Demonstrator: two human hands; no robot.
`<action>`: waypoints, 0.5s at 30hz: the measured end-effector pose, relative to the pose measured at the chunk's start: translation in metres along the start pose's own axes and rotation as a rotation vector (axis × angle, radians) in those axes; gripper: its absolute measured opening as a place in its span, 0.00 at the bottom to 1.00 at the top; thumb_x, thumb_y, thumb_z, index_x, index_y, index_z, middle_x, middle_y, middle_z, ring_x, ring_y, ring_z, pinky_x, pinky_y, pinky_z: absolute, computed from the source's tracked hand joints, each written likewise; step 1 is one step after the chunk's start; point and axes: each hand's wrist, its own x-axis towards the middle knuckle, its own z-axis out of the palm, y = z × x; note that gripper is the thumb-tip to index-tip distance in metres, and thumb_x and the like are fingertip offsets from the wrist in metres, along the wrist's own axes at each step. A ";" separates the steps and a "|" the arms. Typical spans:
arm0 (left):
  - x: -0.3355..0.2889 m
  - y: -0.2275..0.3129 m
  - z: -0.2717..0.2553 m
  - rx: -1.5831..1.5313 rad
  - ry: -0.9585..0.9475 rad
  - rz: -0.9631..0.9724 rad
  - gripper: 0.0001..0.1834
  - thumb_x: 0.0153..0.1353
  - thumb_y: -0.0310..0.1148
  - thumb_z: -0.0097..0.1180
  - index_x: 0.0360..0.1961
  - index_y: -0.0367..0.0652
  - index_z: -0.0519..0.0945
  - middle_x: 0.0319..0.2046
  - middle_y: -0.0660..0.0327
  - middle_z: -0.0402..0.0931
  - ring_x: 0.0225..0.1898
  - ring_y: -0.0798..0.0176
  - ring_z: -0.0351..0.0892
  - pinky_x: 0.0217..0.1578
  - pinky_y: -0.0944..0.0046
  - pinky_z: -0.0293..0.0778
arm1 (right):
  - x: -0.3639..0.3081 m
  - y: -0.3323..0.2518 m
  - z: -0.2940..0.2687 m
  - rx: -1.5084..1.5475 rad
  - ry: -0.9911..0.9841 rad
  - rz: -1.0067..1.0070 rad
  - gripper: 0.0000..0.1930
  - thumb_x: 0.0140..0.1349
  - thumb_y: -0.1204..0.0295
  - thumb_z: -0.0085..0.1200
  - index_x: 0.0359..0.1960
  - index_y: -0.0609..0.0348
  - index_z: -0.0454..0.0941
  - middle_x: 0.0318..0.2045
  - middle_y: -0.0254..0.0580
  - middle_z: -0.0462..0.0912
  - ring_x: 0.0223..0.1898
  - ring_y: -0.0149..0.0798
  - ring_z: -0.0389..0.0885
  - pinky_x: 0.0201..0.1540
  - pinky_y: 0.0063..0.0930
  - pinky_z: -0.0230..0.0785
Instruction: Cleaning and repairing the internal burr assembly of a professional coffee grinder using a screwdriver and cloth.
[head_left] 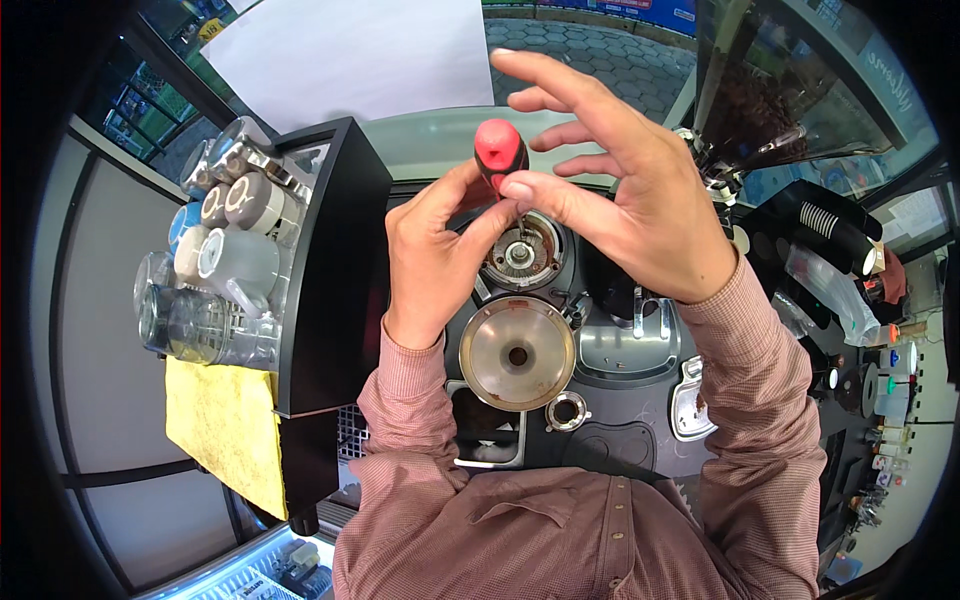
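Screwdriver (500,152), red-and-black handle, held upright with tip down in round grinder opening (522,252) for a straight bite. Left hand (435,262) pinching shaft low to steady it. Right hand (620,190) fingertips gripping handle for turning, other fingers spread. Metal funnel (517,352) parked just below.

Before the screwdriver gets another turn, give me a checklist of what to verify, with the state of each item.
1. Screwdriver upright over the grinder burr: ok.
2. Tip seated in a screw: cannot tell, the fingers hide it.
3. Right hand pinching the red handle: ok.
4. Left hand steadying the shaft from the side: ok.
5. Metal funnel disc lying apart from the burr opening: ok.
6. Loose small ring lying apart on the dark top: ok.
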 end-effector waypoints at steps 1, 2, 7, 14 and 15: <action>0.001 0.001 -0.001 0.037 -0.011 0.010 0.19 0.58 0.22 0.70 0.52 0.35 0.84 0.38 0.53 0.89 0.42 0.61 0.90 0.43 0.63 0.84 | 0.003 0.002 0.001 0.021 -0.013 -0.036 0.34 0.62 0.72 0.68 0.71 0.48 0.71 0.57 0.44 0.82 0.50 0.35 0.84 0.52 0.33 0.81; 0.001 0.002 -0.001 0.035 -0.012 0.006 0.19 0.58 0.22 0.70 0.52 0.35 0.84 0.38 0.53 0.89 0.42 0.61 0.90 0.43 0.63 0.84 | 0.005 0.002 0.002 0.043 -0.025 -0.074 0.33 0.62 0.73 0.67 0.70 0.48 0.72 0.56 0.44 0.83 0.50 0.34 0.84 0.52 0.33 0.81; 0.000 0.000 -0.001 0.041 -0.012 0.029 0.20 0.58 0.22 0.69 0.52 0.33 0.83 0.39 0.53 0.89 0.42 0.61 0.90 0.43 0.64 0.84 | 0.010 0.004 0.007 0.040 -0.055 -0.050 0.25 0.64 0.75 0.65 0.64 0.52 0.78 0.50 0.43 0.86 0.46 0.33 0.86 0.50 0.31 0.82; 0.000 0.001 0.005 -0.029 0.002 0.010 0.20 0.58 0.23 0.70 0.53 0.33 0.83 0.39 0.52 0.89 0.42 0.61 0.90 0.44 0.63 0.84 | 0.010 0.007 0.006 0.013 -0.055 -0.071 0.18 0.66 0.76 0.62 0.58 0.56 0.83 0.46 0.40 0.86 0.45 0.31 0.86 0.49 0.27 0.82; 0.001 0.001 0.007 0.004 0.012 0.013 0.20 0.58 0.24 0.71 0.53 0.34 0.83 0.39 0.52 0.89 0.43 0.62 0.90 0.44 0.63 0.84 | 0.012 0.008 0.004 0.014 -0.054 -0.070 0.18 0.66 0.76 0.62 0.58 0.56 0.83 0.46 0.40 0.86 0.45 0.31 0.86 0.49 0.27 0.82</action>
